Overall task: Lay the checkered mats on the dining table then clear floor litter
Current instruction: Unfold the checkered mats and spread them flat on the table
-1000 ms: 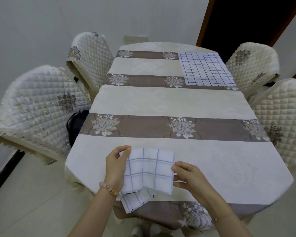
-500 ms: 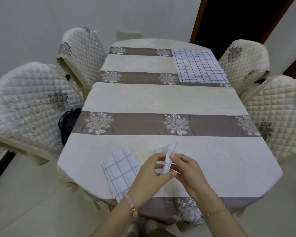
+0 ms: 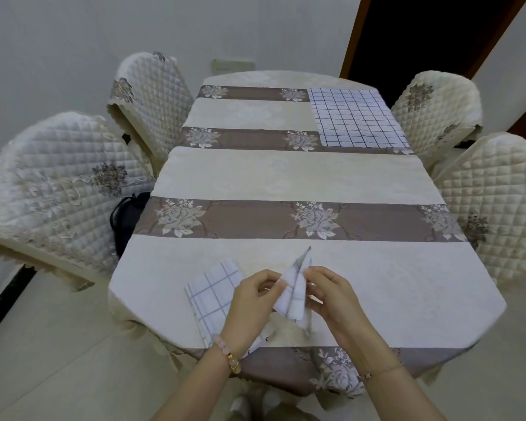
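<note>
- Fingers point(image 3: 272, 284) of left hand point(image 3: 252, 302) and right hand point(image 3: 331, 296) pinch folded mat point(image 3: 295, 294) over near counter point(image 3: 377, 284); unfolding seems the step.
- Next move likely: spread it flat.

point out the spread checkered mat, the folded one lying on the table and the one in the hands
spread checkered mat point(image 3: 357, 118): head view, centre of its flat top
folded checkered mat point(image 3: 213, 291): head view, bare top face
held checkered mat point(image 3: 295, 294): head view, middle of its visible folded cloth

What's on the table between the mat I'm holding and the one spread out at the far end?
Head view: only bare tablecloth between the held mat and the spread mat.
</note>
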A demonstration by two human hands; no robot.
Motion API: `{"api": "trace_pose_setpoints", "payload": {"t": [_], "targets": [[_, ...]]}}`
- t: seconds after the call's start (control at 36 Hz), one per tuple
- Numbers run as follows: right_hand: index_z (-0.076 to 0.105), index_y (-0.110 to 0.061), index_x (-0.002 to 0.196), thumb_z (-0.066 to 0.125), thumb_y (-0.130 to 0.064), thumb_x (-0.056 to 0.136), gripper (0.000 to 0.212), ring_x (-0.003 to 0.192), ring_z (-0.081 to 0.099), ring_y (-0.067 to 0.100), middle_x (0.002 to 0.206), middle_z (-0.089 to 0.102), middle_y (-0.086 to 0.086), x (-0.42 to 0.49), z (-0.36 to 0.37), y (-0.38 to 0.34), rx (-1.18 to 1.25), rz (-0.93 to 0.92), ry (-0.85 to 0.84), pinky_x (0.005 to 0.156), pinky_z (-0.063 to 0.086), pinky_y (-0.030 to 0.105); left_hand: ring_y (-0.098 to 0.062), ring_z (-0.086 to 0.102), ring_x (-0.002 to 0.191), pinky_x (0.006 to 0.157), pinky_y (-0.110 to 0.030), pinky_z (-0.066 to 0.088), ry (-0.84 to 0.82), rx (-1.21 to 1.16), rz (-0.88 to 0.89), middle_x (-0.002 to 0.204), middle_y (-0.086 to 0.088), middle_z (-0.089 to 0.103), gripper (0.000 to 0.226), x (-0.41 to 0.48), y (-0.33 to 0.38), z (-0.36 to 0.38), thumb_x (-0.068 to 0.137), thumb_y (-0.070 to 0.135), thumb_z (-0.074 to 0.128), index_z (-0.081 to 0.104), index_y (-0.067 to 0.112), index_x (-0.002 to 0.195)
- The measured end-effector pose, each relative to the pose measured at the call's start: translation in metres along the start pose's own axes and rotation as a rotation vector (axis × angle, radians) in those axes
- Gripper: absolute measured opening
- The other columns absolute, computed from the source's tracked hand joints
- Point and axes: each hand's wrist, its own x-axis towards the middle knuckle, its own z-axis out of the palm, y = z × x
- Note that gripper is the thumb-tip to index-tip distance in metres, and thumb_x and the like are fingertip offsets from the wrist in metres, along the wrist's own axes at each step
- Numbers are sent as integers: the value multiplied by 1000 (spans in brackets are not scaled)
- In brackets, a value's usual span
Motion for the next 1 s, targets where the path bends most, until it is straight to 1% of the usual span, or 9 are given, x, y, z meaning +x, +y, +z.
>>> {"api": "trace_pose_setpoints", "payload": {"t": [0.19, 0.42, 0.5, 0.61, 0.69, 0.75, 0.81, 0.92, 1.0], "targets": [[64, -11, 82, 57, -16, 89, 11, 81, 53, 18, 81, 61, 1, 4, -17, -8, -86, -47, 73, 71, 41, 29, -2, 52, 65, 57, -16, 43, 199, -73, 33, 65, 13, 60, 10, 11, 2, -27, 86, 15, 64, 66, 9, 78], [71, -16, 85, 64, -18, 87, 8, 64, 58, -20, 87, 68, -17, 12, -38, -26, -391, -163, 119, 57, 42, -4, -4, 27, 46, 43, -12, 25, 303, -92, 72, 50, 10, 30, 5, 24, 7, -45, 87, 17, 64, 65, 17, 82], [69, -20, 93, 61, -22, 89, 9, 73, 59, -18, 92, 64, -21, 14, -43, -30, -412, -157, 102, 57, 40, -6, -3, 46, 48, 43, -11, 37, 194, -254, -107, 59, 1, 50, 9, 24, 6, -47, 89, 24, 60, 62, 18, 95], [63, -20, 112, 56, -27, 92, 23, 97, 55, 2, 106, 59, -17, 14, -51, -34, -402, -137, 91, 80, 40, 8, -19, 66, 87, 75, -42, 57, -166, -449, -380, 97, -4, 70, 24, 21, -6, -45, 85, 26, 62, 62, 13, 105], [58, -17, 122, 53, -26, 93, 31, 108, 47, 5, 115, 53, -12, 15, -57, -34, -402, -131, 96, 91, 33, 20, -20, 69, 93, 81, -40, 57, -270, -311, -406, 100, -6, 72, 15, 12, -17, -37, 88, 15, 62, 65, 12, 102], [56, -15, 126, 51, -26, 94, 34, 109, 45, 5, 116, 51, -12, 15, -61, -34, -403, -123, 97, 92, 32, 21, -16, 69, 85, 84, -37, 57, -269, -223, -376, 87, -4, 71, 4, 8, -22, -28, 88, 14, 62, 64, 12, 86], [55, -15, 127, 50, -26, 95, 35, 110, 45, 5, 117, 51, -12, 15, -65, -33, -406, -115, 97, 93, 32, 21, -10, 67, 75, 86, -36, 57, -240, -181, -343, 74, -1, 65, 13, 8, -22, -19, 89, 13, 61, 60, 11, 76], [56, -18, 126, 52, -29, 94, 35, 111, 46, 7, 118, 52, -12, 13, -71, -30, -354, -94, 118, 94, 33, 24, -10, 61, 70, 74, -28, 57, -168, -231, -304, 72, 1, 58, 13, 13, -16, -10, 90, 12, 58, 56, 11, 77], [65, -18, 108, 56, -24, 92, 19, 101, 55, 14, 112, 61, -6, 15, -73, -29, -351, -103, 230, 83, 41, 24, -10, 52, 68, 63, -22, 49, -102, -222, -286, 72, 5, 52, 15, 16, -14, -12, 91, 16, 57, 56, 18, 76]]}}
